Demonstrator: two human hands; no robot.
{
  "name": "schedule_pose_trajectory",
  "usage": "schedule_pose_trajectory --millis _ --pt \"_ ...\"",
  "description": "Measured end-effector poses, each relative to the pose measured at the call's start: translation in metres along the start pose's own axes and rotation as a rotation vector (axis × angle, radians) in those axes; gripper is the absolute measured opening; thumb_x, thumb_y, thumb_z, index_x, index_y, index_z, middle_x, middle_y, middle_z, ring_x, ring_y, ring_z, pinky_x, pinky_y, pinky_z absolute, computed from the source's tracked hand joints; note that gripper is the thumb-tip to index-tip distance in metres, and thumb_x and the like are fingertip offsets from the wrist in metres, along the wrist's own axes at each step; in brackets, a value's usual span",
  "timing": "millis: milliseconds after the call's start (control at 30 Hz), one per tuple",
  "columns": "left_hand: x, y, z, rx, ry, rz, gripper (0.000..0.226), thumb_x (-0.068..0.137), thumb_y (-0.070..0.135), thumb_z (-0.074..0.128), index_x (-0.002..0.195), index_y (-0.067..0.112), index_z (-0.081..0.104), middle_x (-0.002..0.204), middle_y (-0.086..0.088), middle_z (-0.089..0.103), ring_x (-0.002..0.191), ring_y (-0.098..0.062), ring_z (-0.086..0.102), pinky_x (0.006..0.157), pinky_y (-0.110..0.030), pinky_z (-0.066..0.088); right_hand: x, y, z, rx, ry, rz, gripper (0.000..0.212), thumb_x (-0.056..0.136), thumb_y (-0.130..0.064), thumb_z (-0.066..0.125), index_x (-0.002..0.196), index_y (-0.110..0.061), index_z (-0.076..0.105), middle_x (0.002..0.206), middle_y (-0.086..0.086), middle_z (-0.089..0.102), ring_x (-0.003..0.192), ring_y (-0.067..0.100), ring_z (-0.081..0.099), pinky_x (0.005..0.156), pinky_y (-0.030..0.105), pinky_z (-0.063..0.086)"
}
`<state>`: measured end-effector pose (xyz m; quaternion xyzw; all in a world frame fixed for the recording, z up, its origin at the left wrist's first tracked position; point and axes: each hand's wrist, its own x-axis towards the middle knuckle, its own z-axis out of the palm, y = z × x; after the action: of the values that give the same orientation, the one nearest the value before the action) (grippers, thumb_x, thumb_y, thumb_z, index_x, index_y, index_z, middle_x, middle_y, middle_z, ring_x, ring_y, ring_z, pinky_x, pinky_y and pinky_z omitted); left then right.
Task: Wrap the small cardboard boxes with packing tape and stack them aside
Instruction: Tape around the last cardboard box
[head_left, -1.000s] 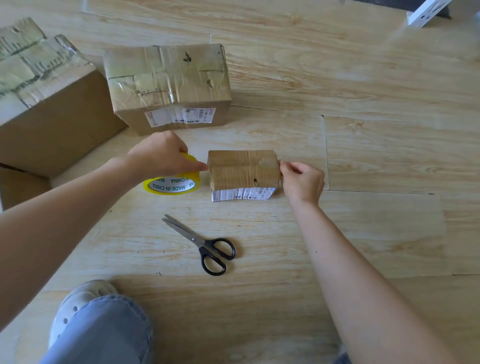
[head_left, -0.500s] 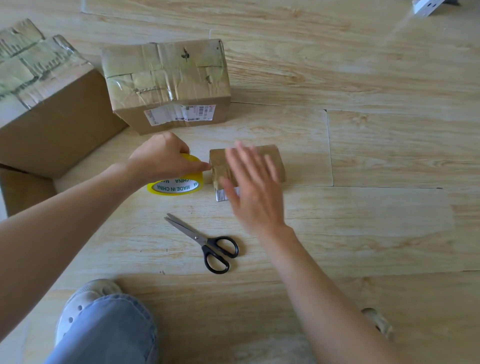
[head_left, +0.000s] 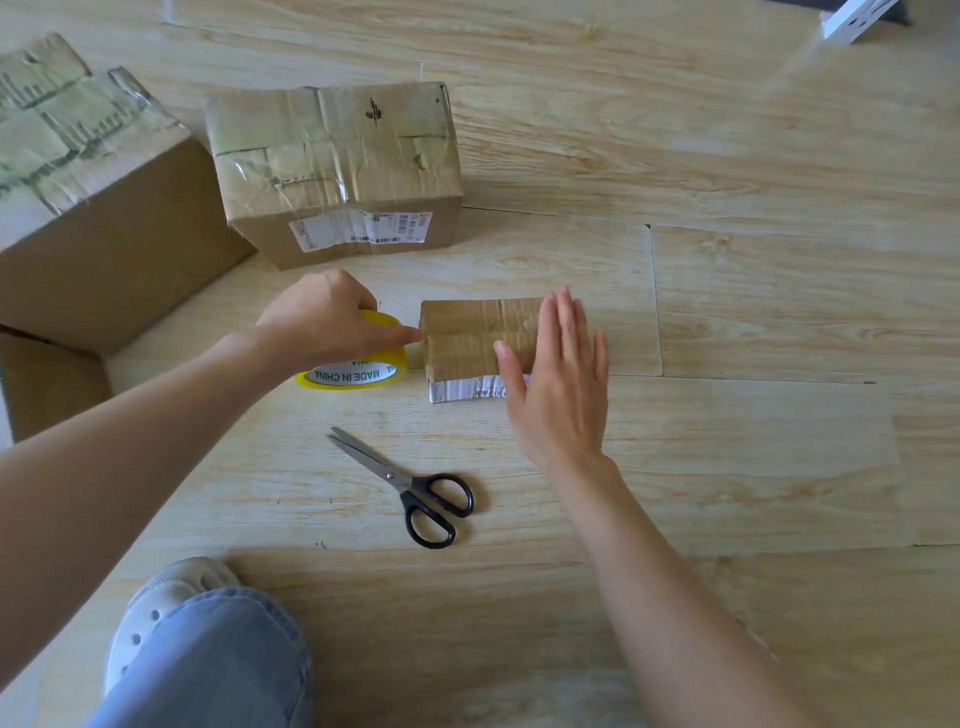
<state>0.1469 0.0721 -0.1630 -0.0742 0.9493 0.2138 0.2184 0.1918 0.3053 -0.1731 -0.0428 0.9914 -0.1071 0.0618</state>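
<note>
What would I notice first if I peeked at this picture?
In the middle of the wooden floor, the right hand is spread flat over a small cardboard box, while the left hand grips a yellow tape roll beside it. Black-handled scissors lie nearer the person, and a medium taped box and a large taped box sit behind at left.

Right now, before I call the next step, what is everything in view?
small box: one, brown, floor centre
tape roll: one, yellow, just left of small box
scissors: one, black-handled, nearer than small box
medium taped box: one, brown, behind tape roll
large taped box: one, brown, far left
white object: one, top right, unclear
shoe: one, pale, bottom left
left hand: one, grips tape roll
right hand: one, fingers straight, over small box
</note>
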Motion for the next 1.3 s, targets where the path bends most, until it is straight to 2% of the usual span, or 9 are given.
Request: schedule_pose_trajectory --millis 100,200,433,567,833,933,1100,1200,1300 --pt "0.0 0.0 0.002 -0.007 0.006 0.001 0.068 0.067 0.071 0.065 0.059 0.004 0.058 0.05 -0.002 0.04 0.048 -0.018 0.04 0.046 -0.025 0.03 0.002 -0.02 0.002 -0.056 -0.097 -0.215 0.07 0.097 -0.059 0.002 0.155 -0.019 -0.003 0.162 -0.002 -0.011 0.149 0.015 -0.01 0.121 0.039 -0.01" --pt "-0.002 0.002 0.005 -0.045 0.017 -0.013 0.066 0.065 0.071 0.067 0.049 0.013 0.043 0.048 0.0 0.032 0.046 -0.018 0.033 0.046 -0.025 0.026 -0.004 -0.037 0.014 -0.118 -0.138 -0.391 0.066 0.098 -0.058 0.008 0.155 -0.024 0.002 0.163 -0.004 -0.004 0.15 0.016 -0.007 0.12 0.042 -0.009" --pt "-0.005 0.001 0.008 -0.051 -0.008 -0.007 0.068 0.063 0.072 0.067 0.047 0.015 0.034 0.046 0.002 0.027 0.045 -0.016 0.029 0.045 -0.026 0.023 -0.01 -0.036 0.022 -0.061 -0.084 -0.371 0.063 0.1 -0.049 0.022 0.154 -0.016 0.021 0.162 -0.002 0.013 0.15 0.017 0.005 0.121 0.041 -0.008" --pt "-0.006 0.0 0.009 -0.052 -0.029 -0.016 0.067 0.066 0.072 0.066 0.05 0.013 0.039 0.048 0.0 0.031 0.046 -0.017 0.031 0.045 -0.027 0.024 -0.01 -0.034 0.023 -0.036 -0.057 -0.381 0.06 0.101 -0.046 0.028 0.152 -0.014 0.028 0.161 0.0 0.02 0.15 0.018 0.012 0.121 0.042 -0.004" --pt "-0.008 0.002 0.008 -0.063 -0.047 -0.052 0.067 0.069 0.074 0.062 0.053 0.009 0.053 0.052 -0.004 0.043 0.049 -0.018 0.043 0.046 -0.026 0.029 -0.017 -0.005 0.017 -0.047 -0.01 -0.262 0.07 0.097 -0.056 0.028 0.153 -0.014 0.027 0.16 0.003 0.021 0.149 0.02 0.014 0.122 0.045 0.005" --pt "-0.006 0.004 0.007 -0.06 -0.047 -0.054 0.067 0.069 0.074 0.062 0.056 0.009 0.056 0.055 -0.005 0.047 0.051 -0.019 0.045 0.045 -0.026 0.03 -0.019 0.012 0.014 -0.049 -0.014 -0.19 0.074 0.097 -0.058 0.03 0.155 -0.015 0.012 0.163 0.001 0.007 0.15 0.019 0.003 0.122 0.041 -0.002" --pt "-0.006 0.005 0.006 -0.064 -0.037 -0.059 0.066 0.07 0.073 0.062 0.054 0.01 0.053 0.055 -0.005 0.046 0.05 -0.02 0.045 0.046 -0.026 0.03 -0.024 0.024 0.009 0.008 0.007 0.139 0.092 0.095 -0.044 0.052 0.152 -0.009 -0.011 0.162 0.008 -0.01 0.15 0.021 -0.006 0.122 0.04 -0.002" --pt "-0.007 0.006 0.007 -0.062 -0.019 -0.054 0.066 0.069 0.072 0.063 0.051 0.011 0.046 0.052 -0.005 0.042 0.049 -0.02 0.041 0.046 -0.026 0.028 -0.026 0.0 0.01 -0.068 0.016 -0.137 0.099 0.09 -0.019 0.059 0.15 -0.024 -0.02 0.159 0.0 -0.021 0.147 0.015 -0.017 0.119 0.039 -0.015" --pt "-0.009 0.008 0.007 -0.067 -0.003 -0.05 0.067 0.069 0.071 0.065 0.049 0.012 0.04 0.05 -0.004 0.036 0.047 -0.02 0.036 0.045 -0.026 0.026 -0.033 -0.02 0.02 -0.15 -0.083 -0.412 0.103 0.089 -0.009 0.061 0.151 -0.032 -0.018 0.159 -0.003 -0.02 0.148 0.016 -0.015 0.119 0.043 -0.014"
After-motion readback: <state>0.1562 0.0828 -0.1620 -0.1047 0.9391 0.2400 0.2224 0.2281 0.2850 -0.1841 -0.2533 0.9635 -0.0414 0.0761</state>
